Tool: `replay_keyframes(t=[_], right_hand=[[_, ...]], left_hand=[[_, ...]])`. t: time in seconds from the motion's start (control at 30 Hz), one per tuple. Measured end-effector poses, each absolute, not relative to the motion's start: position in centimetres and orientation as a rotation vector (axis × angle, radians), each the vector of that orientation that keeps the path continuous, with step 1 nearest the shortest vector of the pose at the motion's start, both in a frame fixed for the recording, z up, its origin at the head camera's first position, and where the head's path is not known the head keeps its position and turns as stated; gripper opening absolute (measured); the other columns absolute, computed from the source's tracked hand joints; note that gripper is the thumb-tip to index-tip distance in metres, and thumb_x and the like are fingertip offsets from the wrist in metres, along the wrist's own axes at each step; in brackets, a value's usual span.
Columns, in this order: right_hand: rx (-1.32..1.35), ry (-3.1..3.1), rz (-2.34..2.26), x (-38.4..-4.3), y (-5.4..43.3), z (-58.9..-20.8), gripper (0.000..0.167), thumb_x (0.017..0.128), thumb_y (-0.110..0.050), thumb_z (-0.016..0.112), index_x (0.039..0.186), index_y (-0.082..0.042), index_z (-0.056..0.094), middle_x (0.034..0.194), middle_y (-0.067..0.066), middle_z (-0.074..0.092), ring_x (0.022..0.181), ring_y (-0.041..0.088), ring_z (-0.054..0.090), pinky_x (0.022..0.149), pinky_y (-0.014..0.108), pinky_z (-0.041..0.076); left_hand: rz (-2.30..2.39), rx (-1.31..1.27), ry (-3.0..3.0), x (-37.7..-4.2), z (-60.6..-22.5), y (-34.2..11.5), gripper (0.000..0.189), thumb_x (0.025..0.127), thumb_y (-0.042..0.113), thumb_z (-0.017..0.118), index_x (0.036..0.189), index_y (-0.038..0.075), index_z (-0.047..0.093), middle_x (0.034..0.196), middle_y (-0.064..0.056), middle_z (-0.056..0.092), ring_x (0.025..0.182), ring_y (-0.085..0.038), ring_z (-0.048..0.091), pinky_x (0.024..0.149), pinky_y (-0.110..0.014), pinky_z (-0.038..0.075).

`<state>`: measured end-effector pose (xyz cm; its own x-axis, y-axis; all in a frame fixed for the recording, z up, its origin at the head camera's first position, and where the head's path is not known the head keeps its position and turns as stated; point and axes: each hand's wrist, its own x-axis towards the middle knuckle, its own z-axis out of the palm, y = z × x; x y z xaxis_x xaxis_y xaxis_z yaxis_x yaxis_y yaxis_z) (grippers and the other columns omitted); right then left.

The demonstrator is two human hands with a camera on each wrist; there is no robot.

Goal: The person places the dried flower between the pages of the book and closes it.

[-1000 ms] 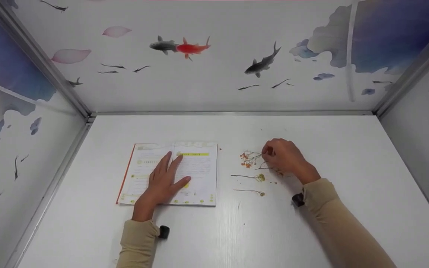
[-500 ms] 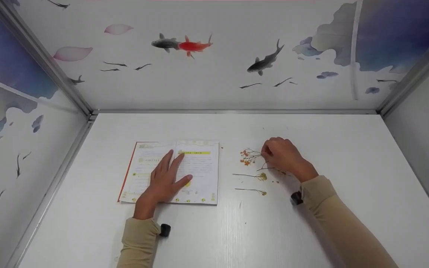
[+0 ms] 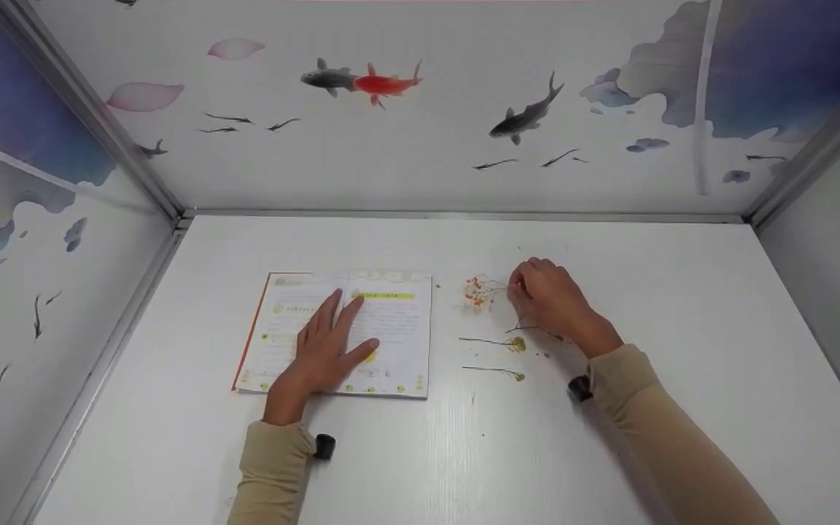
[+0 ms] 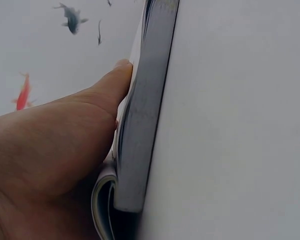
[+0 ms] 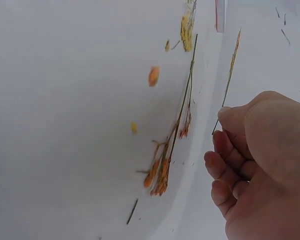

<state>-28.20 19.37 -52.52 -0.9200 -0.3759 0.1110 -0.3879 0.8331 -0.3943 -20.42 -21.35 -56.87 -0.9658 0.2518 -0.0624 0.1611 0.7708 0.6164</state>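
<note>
My left hand (image 3: pixel 325 354) lies with straight, spread fingers across the pages of an open book (image 3: pixel 394 335). In the left wrist view its thumb presses the page beside the thick page edge of the book (image 4: pixel 137 130). My right hand (image 3: pixel 553 295) pinches the thin stem of a dried flower sprig with small orange heads (image 3: pixel 476 290), which points left and looks blurred. The right wrist view shows that stem (image 5: pixel 231 72) between thumb and index finger. Under the right hand lies another orange dried sprig (image 5: pixel 165 167), partly hidden in the head view.
Two yellow dried flower sprigs, an upper one (image 3: pixel 515 344) and a lower one (image 3: pixel 516 376), lie right of the book. Loose bits, including an orange petal (image 5: pixel 153 76), are scattered on the white table (image 3: pixel 449 467). Printed panels (image 3: pixel 405 160) enclose the back and sides.
My right hand has moved slightly toward the back of the table, carrying the orange sprig with it. The left hand stays on the book. The head view has tilted a little.
</note>
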Motion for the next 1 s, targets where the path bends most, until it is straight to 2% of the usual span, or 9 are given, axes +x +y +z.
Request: replay_keyframes(t=[0.23, 0.4, 0.57, 0.7, 0.87, 1.0], right_hand=[[0.658, -2.955, 0.672, -27.5, 16.5, -52.2, 0.015, 0.11, -0.017, 0.066, 0.115, -0.003, 0.068, 0.103, 0.012, 0.065, 0.098, 0.028, 0.058, 0.09, 0.046, 0.05], [0.717, -2.96, 0.694, -26.6, 13.5, -52.7, 0.015, 0.111, -0.018, 0.064, 0.115, -0.004, 0.068, 0.104, 0.01, 0.066, 0.098, 0.026, 0.058, 0.09, 0.046, 0.051], [0.76, -2.94, 0.721, -25.6, 10.5, -53.2, 0.013, 0.111, -0.018, 0.063, 0.112, -0.006, 0.068, 0.102, 0.008, 0.066, 0.095, 0.025, 0.058, 0.09, 0.045, 0.05], [0.774, -2.909, 0.73, -25.1, 8.2, -53.2, 0.01, 0.11, -0.016, 0.063, 0.109, -0.007, 0.068, 0.1, 0.008, 0.066, 0.093, 0.026, 0.058, 0.09, 0.046, 0.05], [0.782, -2.907, 0.703, -24.7, 5.8, -53.3, 0.01, 0.11, -0.016, 0.062, 0.109, -0.008, 0.068, 0.102, 0.008, 0.066, 0.096, 0.027, 0.06, 0.093, 0.048, 0.052], [0.826, -2.871, 0.7, -24.6, 4.6, -53.7, 0.012, 0.112, -0.016, 0.06, 0.105, -0.009, 0.067, 0.1, 0.009, 0.065, 0.094, 0.028, 0.061, 0.091, 0.049, 0.052]], left_hand=[[0.965, 0.324, 2.817, -20.5, -56.9, -21.4, 0.085, 0.106, 0.061, 0.058, 0.175, 0.025, 0.022, 0.184, -0.012, 0.0, 0.169, -0.041, 0.002, 0.127, -0.071, 0.01], [0.976, 0.306, 2.814, -20.4, -56.8, -21.3, 0.09, 0.104, 0.062, 0.063, 0.175, 0.025, 0.023, 0.184, -0.011, 0.0, 0.17, -0.041, 0.003, 0.127, -0.07, 0.01], [0.984, 0.297, 2.811, -20.3, -56.3, -21.2, 0.102, 0.098, 0.065, 0.07, 0.175, 0.021, 0.02, 0.184, -0.013, 0.001, 0.169, -0.041, 0.004, 0.128, -0.07, 0.01], [0.969, 0.296, 2.834, -20.2, -56.2, -21.0, 0.115, 0.09, 0.07, 0.077, 0.174, 0.017, 0.02, 0.183, -0.015, 0.004, 0.168, -0.043, 0.008, 0.127, -0.072, 0.013], [0.922, 0.299, 2.857, -20.2, -56.5, -21.0, 0.129, 0.08, 0.077, 0.082, 0.175, 0.019, 0.017, 0.184, -0.012, 0.003, 0.169, -0.039, 0.007, 0.129, -0.069, 0.014], [0.915, 0.308, 2.857, -20.2, -56.5, -21.1, 0.13, 0.079, 0.076, 0.083, 0.175, 0.02, 0.016, 0.184, -0.011, 0.003, 0.17, -0.038, 0.007, 0.129, -0.069, 0.015]])
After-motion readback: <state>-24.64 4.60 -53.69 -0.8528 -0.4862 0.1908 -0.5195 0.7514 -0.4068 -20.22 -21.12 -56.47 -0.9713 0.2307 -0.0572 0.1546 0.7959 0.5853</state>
